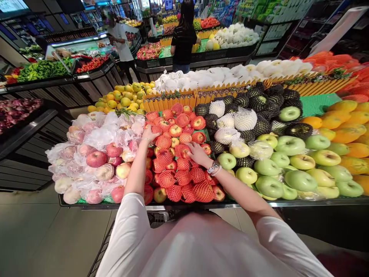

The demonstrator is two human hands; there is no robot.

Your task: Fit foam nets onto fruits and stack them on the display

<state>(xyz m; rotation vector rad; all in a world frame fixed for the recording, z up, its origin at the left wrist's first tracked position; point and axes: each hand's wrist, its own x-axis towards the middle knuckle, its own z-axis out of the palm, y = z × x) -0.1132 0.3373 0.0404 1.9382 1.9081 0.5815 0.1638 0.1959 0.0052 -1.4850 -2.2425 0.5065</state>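
Observation:
Red apples, many in red foam nets, fill the middle of the fruit stand. My left hand lies at the left edge of this heap, its fingers curved around a netted apple that it partly hides. Nearer the middle, my right hand has its fingers bent over the right side of another netted apple. Both apples still sit among the others. A watch and a bracelet are on my right wrist, and a thin bracelet is on the left.
Bagged pink apples lie to the left. Green apples and dark-netted fruit are to the right, with papayas beyond. A low orange fence runs behind. Part of a cart shows below. Two people stand farther off.

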